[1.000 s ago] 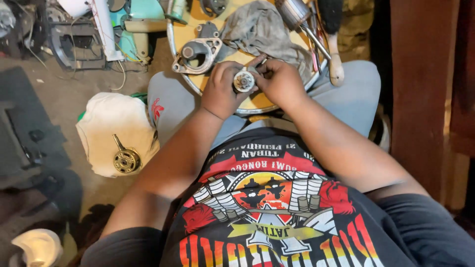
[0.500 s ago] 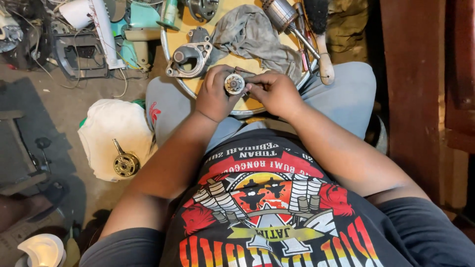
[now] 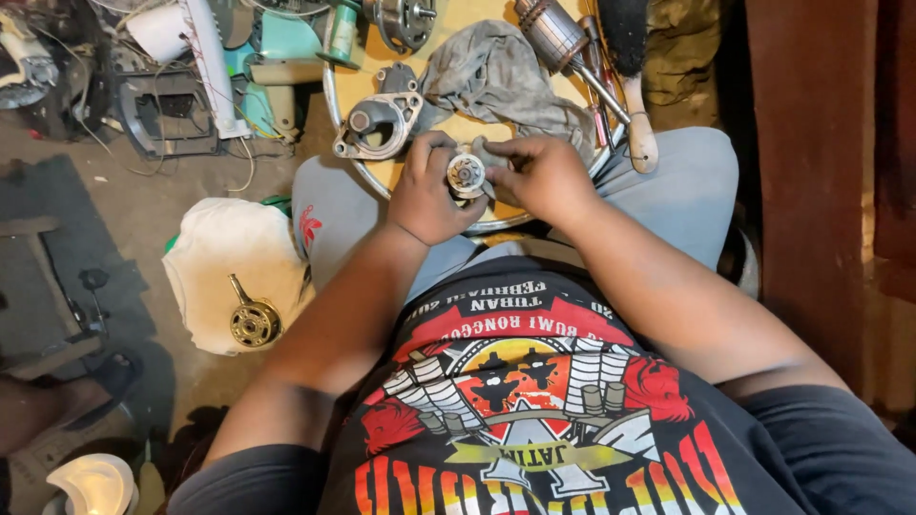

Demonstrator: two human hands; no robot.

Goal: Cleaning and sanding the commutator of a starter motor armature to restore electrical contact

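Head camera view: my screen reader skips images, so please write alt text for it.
Both hands, left hand and right hand, hold a small round metal part over a round yellow tray on the person's lap. The tray carries a grey rag and a metal housing.

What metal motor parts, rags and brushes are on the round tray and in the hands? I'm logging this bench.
Round geared part held by left hand and right hand: 1
Grey cast housing: 1
Armature with shaft: 1
Grey rag: 1
Wooden-handled brush: 1
Total: 5, on the round tray
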